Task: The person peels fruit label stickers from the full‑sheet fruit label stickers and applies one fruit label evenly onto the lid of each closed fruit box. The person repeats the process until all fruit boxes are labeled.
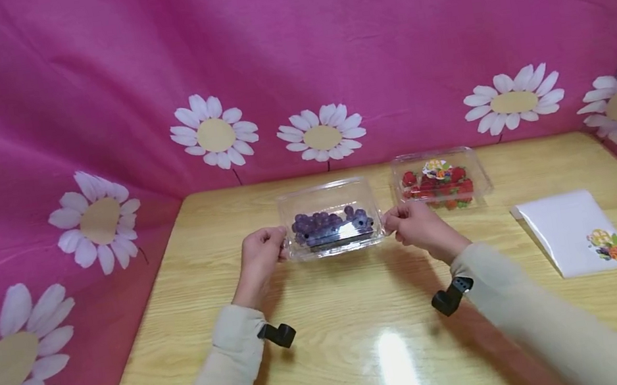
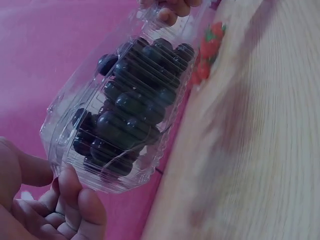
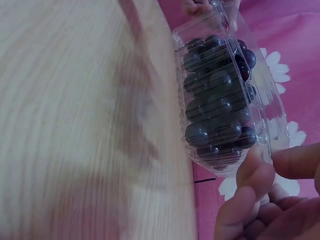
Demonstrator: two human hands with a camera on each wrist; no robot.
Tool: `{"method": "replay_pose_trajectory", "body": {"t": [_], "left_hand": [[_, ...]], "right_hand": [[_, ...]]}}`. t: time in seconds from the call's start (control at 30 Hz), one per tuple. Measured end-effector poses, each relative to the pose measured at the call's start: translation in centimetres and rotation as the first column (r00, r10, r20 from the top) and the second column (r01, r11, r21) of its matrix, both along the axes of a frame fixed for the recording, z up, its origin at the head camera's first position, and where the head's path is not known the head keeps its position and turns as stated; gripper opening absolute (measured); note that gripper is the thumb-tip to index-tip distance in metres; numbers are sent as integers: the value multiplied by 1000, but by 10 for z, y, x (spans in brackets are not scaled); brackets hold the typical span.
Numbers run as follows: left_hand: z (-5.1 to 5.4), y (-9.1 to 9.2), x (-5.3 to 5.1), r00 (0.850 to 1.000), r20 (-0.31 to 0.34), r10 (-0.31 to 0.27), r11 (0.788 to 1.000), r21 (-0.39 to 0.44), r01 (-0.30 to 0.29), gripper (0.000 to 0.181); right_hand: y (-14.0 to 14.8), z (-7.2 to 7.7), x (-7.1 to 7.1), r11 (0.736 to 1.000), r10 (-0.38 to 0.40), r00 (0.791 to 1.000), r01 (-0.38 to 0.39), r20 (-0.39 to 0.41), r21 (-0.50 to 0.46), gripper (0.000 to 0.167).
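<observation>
**Clear grape box (image 1: 327, 194) held between two hands over wood-grain table (image 1: 313, 381), pink daisy cloth (image 1: 355, 26) all round**

Surface: light yellow-brown table, grain running mostly side to side, glossy. Bright glare streak (image 1: 400, 375) near the front middle; soft arm shadows on the wood. Back corners look rounded.

Room: magenta cloth stands behind the table and along both sides, loose folds at upper left. Large white daisies (image 1: 216, 135) with pale yellow centres, a few thin dark stems. Cloth meets the back edge; nothing of the room shows beyond it.

Grape box: middle of the table in the head view, toward the back, long side facing the person. Wrist views show it lifted, pink visible between box and tabletop. Dark purple grapes (image 1: 319, 223) inside, ribbed base.

Left hand (image 1: 260, 253): thumb and fingers pinch the box's left end. Right hand (image 1: 418, 226): same at the right end, thumb against bent fingers.

Also on the table: clear strawberry box (image 1: 443, 189) behind the right hand, near the back edge, fruit sticker (image 1: 437, 168) on top. White sheet (image 1: 568, 230) lies at right, own fruit label (image 1: 609, 244) at its near right corner.

Pale sleeves (image 1: 222, 358), black wrist device (image 1: 278, 335) on each.
</observation>
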State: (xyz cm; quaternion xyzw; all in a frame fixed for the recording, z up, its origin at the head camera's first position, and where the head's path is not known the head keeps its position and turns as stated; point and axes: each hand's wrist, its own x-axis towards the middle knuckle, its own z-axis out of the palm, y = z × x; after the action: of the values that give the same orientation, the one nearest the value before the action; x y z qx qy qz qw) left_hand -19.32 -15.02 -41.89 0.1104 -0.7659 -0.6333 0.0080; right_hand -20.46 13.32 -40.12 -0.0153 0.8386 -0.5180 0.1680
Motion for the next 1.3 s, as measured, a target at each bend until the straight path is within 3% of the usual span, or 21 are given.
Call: {"method": "replay_pose_trajectory", "body": {"t": [0.23, 0.53, 0.83, 1.13, 1.3], "left_hand": [[6, 18, 8, 997, 10, -82, 997, -14, 82, 23], [-3, 44, 24, 976, 41, -216, 968, -125, 219, 24], [-16, 61, 42, 959, 93, -269, 944, -173, 282, 22], [-25, 70, 42, 950, 104, -294, 928, -205, 310, 22], [-27, 66, 45, 956, 125, -264, 934, -214, 286, 21]], "right_hand": [[25, 0, 21, 1000, 5, 1000, -5, 6, 3, 25], [67, -11, 46, 999, 47, 999, -47, 18, 3, 25], [87, -25, 63, 998, 47, 999, -48, 20, 28, 26], [96, -33, 65, 999, 35, 999, -35, 11, 29, 24], [91, -38, 64, 998, 54, 999, -54, -1, 40, 24]]}}
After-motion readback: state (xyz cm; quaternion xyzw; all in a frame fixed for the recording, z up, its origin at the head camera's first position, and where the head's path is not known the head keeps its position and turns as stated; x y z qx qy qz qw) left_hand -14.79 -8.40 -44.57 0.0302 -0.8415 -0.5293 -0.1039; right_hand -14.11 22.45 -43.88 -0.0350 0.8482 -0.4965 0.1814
